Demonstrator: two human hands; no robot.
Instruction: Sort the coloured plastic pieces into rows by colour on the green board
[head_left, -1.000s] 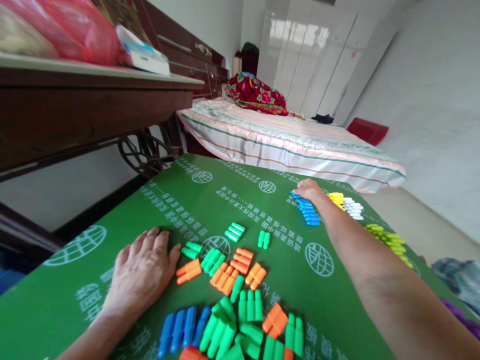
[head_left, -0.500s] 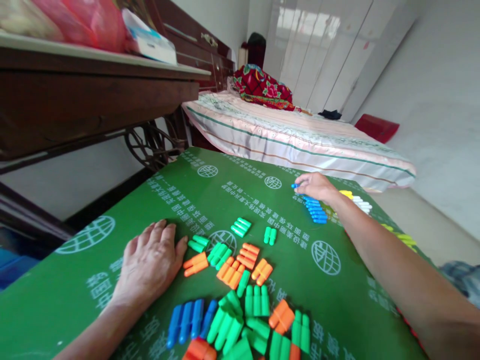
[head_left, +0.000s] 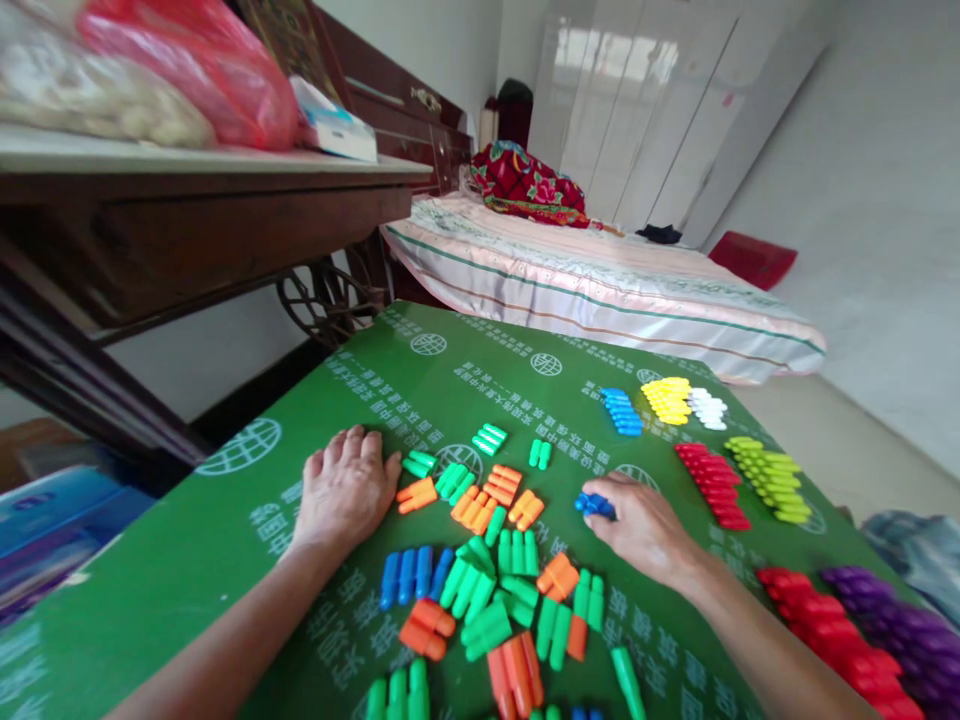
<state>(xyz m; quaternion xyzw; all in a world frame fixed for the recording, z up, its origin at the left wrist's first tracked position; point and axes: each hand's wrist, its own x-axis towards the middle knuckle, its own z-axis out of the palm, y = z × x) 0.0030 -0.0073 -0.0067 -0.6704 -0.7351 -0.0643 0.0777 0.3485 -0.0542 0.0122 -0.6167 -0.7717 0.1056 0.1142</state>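
Note:
My left hand [head_left: 347, 485] lies flat on the green board [head_left: 247, 500], its fingers stretched out and holding nothing. Beside its thumb are green bullet-shaped plastic blocks [head_left: 418, 463] and orange ones [head_left: 417, 495]. My right hand [head_left: 641, 520] is closed around a few dark blue bullet-shaped blocks [head_left: 595, 505], just above or on the board; which, I cannot tell. Between the hands and nearer to me spreads a loose mix of green blocks [head_left: 517, 553], orange-red blocks [head_left: 516, 672] and a joined dark blue group [head_left: 411, 576].
Sorted rows line the board's right side: light blue [head_left: 621, 412], yellow [head_left: 666, 400], white [head_left: 707, 408], red [head_left: 712, 485], lime [head_left: 769, 480] and purple [head_left: 892, 625]. A bed [head_left: 600, 280] stands beyond the far edge; a wooden sewing table [head_left: 247, 230] is at the left.
My right hand has come back towards me from the light blue row and now holds dark blue blocks. My left hand stays flat. The view has shifted, showing more rows at the right.

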